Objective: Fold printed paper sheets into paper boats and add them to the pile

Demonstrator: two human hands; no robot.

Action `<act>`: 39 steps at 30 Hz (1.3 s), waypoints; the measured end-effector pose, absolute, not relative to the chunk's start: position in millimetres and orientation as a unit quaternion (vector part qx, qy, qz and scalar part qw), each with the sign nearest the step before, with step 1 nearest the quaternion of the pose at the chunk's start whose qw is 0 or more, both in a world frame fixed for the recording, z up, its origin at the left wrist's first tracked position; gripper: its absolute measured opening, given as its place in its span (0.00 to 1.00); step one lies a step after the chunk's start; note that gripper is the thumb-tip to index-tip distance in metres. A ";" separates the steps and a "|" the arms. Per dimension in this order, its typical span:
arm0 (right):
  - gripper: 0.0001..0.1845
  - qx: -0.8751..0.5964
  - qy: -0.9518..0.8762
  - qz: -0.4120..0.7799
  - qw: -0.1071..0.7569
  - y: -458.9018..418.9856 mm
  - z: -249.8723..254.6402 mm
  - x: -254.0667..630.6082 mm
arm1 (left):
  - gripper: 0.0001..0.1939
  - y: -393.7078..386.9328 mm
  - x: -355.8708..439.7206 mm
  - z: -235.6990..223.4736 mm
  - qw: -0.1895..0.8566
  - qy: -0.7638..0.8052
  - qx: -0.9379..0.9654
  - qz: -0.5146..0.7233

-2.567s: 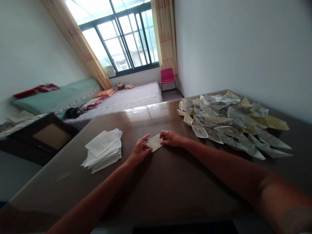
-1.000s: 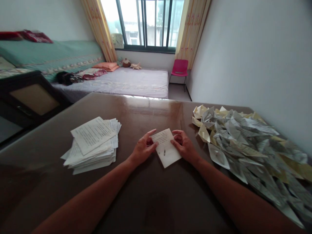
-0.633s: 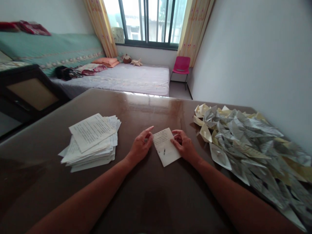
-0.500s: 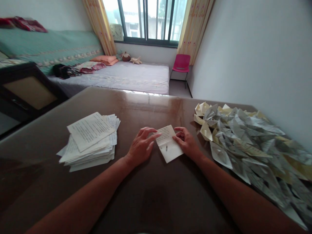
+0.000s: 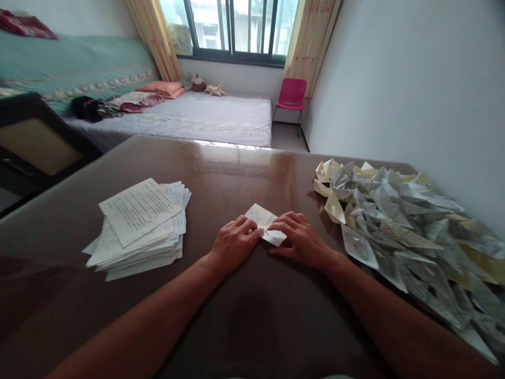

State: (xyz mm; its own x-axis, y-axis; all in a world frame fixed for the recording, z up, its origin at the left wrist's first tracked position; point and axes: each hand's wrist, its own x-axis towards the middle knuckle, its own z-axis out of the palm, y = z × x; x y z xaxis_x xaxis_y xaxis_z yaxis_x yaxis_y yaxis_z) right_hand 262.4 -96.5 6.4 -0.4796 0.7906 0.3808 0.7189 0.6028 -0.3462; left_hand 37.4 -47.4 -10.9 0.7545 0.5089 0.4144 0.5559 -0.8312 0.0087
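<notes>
A small sheet of printed paper (image 5: pixel 256 212) lies on the brown table between my hands, with a corner folded up across its middle. My left hand (image 5: pixel 235 241) has curled fingers, and its thumb and fingertips close on the paper's left side near the fold. From the right, my right hand (image 5: pixel 303 239) reaches over the sheet, its fingers stretched out and touching the folded part. The right thumb is apart from the fingers, below the paper's lower edge. My fingers hide parts of the sheet.
A stack of loose printed sheets (image 5: pixel 140 218) sits left of my hands. A large heap of folded paper boats (image 5: pixel 394 216) covers the table's (image 5: pixel 244 316) right side. Beyond are a bed (image 5: pixel 221 116), a pink chair (image 5: pixel 292 95) and a dark cabinet (image 5: pixel 37 142).
The paper was flatter and held at its right edge by my right hand. My left hand has closed on its left side; my right has moved over the sheet, which now shows a fold.
</notes>
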 end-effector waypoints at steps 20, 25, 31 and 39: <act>0.13 -0.569 -0.756 0.169 0.275 -83.3 -12.9 259.3 | 0.13 -62.9 24.8 8.9 -0.020 -0.229 -0.968 -0.100; 0.10 -0.607 -0.738 0.148 0.255 -84.5 -12.5 254.4 | 0.12 -63.3 24.7 10.0 -0.018 -0.239 -0.967 -0.085; 0.11 -0.621 -0.737 0.128 0.232 -82.8 -11.9 251.5 | 0.12 -63.6 24.3 8.6 -0.018 -0.244 -0.965 -0.094; 0.11 -0.629 -0.737 0.107 0.225 -81.3 -14.3 249.7 | 0.11 -62.8 24.0 9.2 -0.021 -0.258 -0.960 -0.108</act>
State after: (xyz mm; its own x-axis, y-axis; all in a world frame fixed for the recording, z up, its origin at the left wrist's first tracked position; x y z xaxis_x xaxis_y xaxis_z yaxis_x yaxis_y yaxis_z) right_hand 249.7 -81.3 -14.3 -0.1083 0.9746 0.1961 0.8780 0.1862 -0.4409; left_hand 24.0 -62.8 9.2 0.8432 0.5008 0.1955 0.4916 -0.8654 0.0969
